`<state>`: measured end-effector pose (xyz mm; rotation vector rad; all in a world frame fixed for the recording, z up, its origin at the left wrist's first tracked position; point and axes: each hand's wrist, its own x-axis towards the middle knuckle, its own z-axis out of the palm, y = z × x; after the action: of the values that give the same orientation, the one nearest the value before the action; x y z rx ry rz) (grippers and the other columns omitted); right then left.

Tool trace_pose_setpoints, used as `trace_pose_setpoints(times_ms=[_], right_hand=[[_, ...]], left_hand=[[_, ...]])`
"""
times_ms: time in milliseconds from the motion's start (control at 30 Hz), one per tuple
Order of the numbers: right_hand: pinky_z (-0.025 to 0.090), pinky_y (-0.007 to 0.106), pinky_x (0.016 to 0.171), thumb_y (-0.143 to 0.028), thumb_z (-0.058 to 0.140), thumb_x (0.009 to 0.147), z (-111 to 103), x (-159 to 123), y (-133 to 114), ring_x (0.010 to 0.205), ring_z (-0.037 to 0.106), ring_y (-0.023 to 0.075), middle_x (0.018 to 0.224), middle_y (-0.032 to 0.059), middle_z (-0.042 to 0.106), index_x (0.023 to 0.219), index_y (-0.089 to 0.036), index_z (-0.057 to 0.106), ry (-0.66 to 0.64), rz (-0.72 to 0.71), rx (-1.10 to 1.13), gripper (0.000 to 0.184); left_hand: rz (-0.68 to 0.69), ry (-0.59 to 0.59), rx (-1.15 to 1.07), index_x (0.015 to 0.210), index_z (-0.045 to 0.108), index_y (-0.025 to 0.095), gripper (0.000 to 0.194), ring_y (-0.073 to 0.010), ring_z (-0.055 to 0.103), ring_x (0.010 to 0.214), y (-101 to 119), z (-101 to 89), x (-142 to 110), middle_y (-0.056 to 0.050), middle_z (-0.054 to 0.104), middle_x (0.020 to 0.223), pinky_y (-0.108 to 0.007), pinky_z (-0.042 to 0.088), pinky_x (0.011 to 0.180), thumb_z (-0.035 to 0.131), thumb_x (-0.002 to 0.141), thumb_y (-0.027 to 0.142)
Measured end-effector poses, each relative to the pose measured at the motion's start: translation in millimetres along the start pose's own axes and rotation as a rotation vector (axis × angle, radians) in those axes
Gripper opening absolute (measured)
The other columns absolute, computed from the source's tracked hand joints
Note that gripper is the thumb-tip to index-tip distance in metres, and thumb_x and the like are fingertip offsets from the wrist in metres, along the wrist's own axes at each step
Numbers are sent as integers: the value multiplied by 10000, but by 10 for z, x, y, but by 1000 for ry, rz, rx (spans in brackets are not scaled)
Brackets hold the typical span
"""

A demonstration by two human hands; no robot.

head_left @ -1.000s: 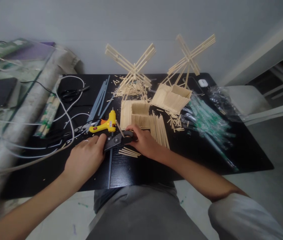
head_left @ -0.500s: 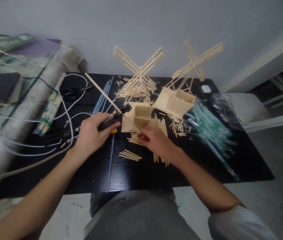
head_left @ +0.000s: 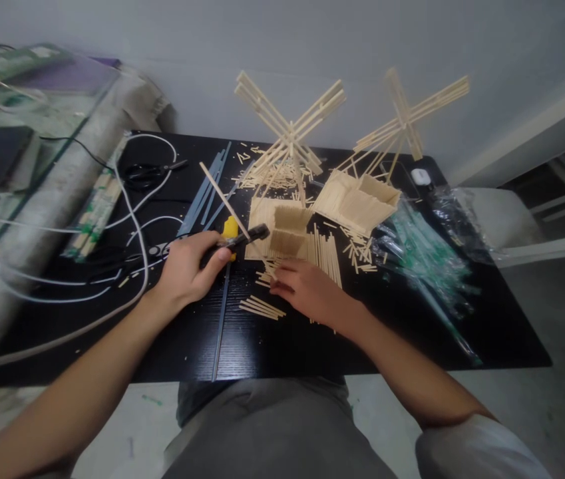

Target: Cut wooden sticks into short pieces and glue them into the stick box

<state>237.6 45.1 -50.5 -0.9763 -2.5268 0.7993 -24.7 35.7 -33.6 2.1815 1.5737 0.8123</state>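
Note:
My left hand (head_left: 195, 265) is closed around dark pliers (head_left: 252, 234), their head pointing right. A thin wooden stick (head_left: 225, 199) slants across the pliers' head, its upper end rising to the left. Closed fingers of my right hand (head_left: 307, 289) pinch the lower end of that stick, just in front of a wooden model house base (head_left: 257, 229). Short cut sticks (head_left: 262, 307) lie below my right hand, and a row of longer sticks (head_left: 326, 253) lies beside it. Partly behind the pliers is a yellow object (head_left: 231, 228) whose kind I cannot make out.
Two stick windmill models, one with crossed blades (head_left: 291, 130) and another with blades (head_left: 404, 125), stand at the back. Grey-blue strips (head_left: 207, 189), black scissors (head_left: 145, 174) and white cables (head_left: 135, 226) lie left. Clear plastic wrappers (head_left: 426, 253) are right on the black table (head_left: 282, 356).
The pliers have tipped lower and shifted slightly right along the stick. The stick stands steeper, with its upper end further right. My right hand has stayed nearly in place.

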Motion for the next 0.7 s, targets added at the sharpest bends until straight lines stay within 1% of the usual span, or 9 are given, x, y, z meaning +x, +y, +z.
trace_pose_setpoints(times_ms=[67,133,167,233,300,333,433,533,700], right_hand=[[561,362,853,-125,654,947,-59,2,-19,896,688,200,952,68,721,906,-171,700,103,40,109,77],[569,319,788,-87,634,906,-132,0,-56,826,684,164,951,52,740,981,-171,697,183,85,277,129],[574,304,776,-75,627,881,-164,-2,-80,821,687,155,967,47,749,1020,-172,693,192,98,379,182],[590,297,809,-96,645,855,-199,-4,-129,868,709,153,1014,48,758,1078,-174,684,172,107,599,240],[599,308,856,-175,700,864,-187,-4,-173,908,728,159,1030,52,764,1082,-174,693,168,135,760,218],[601,313,859,-226,727,873,-167,-2,-191,905,733,161,1014,49,768,1065,-177,705,184,160,801,199],[601,298,765,-334,790,859,-88,3,-221,821,729,157,912,29,771,960,-192,744,267,213,813,180],[573,271,645,-357,839,819,-39,2,-230,687,698,134,805,6,760,880,-201,762,324,232,810,184],[573,267,618,-391,869,794,-37,4,-240,619,691,124,765,8,767,857,-196,785,381,246,841,222]], left_hand=[[10,-18,48,880,648,183,493,-215,625,730,-6,28,-15,-66,680,784,-320,422,701,362,993,568],[10,-33,99,909,653,183,508,-227,635,746,-5,56,-28,-73,692,808,-326,416,698,354,990,586],[4,-41,120,918,653,184,519,-231,637,744,-3,68,-34,-74,694,810,-329,411,691,346,989,597],[-5,-63,150,901,644,188,548,-237,629,714,8,84,-41,-73,685,779,-336,396,666,325,983,626],[-5,-89,162,872,627,191,560,-240,616,679,27,88,-46,-70,668,740,-341,379,643,319,977,645],[0,-99,164,859,616,193,554,-239,608,663,38,86,-50,-66,658,722,-341,370,635,324,975,650],[25,-120,155,824,572,204,514,-223,582,631,76,75,-64,-49,629,692,-336,355,629,352,972,645],[17,-133,147,778,528,216,508,-210,562,617,101,73,-84,-43,615,686,-335,345,627,348,974,649],[-3,-131,153,849,592,197,549,-235,612,668,78,113,-107,-64,652,739,-338,366,640,327,977,661]])
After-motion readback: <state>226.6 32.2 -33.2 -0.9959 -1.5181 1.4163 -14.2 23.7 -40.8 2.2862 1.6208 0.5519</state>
